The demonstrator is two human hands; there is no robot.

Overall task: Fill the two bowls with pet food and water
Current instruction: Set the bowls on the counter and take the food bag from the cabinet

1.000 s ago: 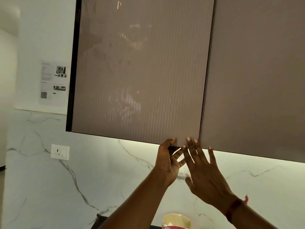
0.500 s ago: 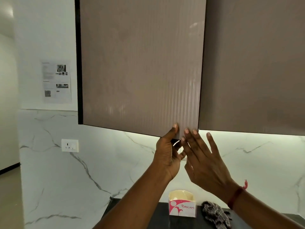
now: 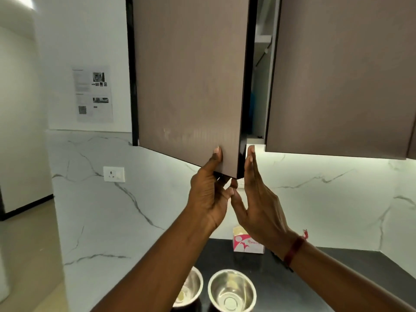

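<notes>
Two steel bowls stand on the dark counter (image 3: 337, 278) below my arms: the right bowl (image 3: 231, 291) shows whole, and my left forearm partly hides the left bowl (image 3: 191, 287). Above them, the brown wall cabinet door (image 3: 191, 86) hangs partly swung out. My left hand (image 3: 209, 192) grips its bottom right corner, thumb on the front face and fingers under the edge. Just right of that corner my right hand (image 3: 258, 199) is held upright with straight fingers, close to the door's edge. Through the gap I see a sliver of the cabinet's inside (image 3: 258, 86).
A second cabinet door (image 3: 337, 75) to the right is closed. A pink and white tissue box (image 3: 247, 244) stands at the back of the counter. On the marble wall are a socket (image 3: 113, 174) and a printed sheet (image 3: 93, 93). A floor opening lies left.
The cabinet door has swung out from closed to partly open under my left hand. The view has dropped, bringing the counter and both bowls into sight.
</notes>
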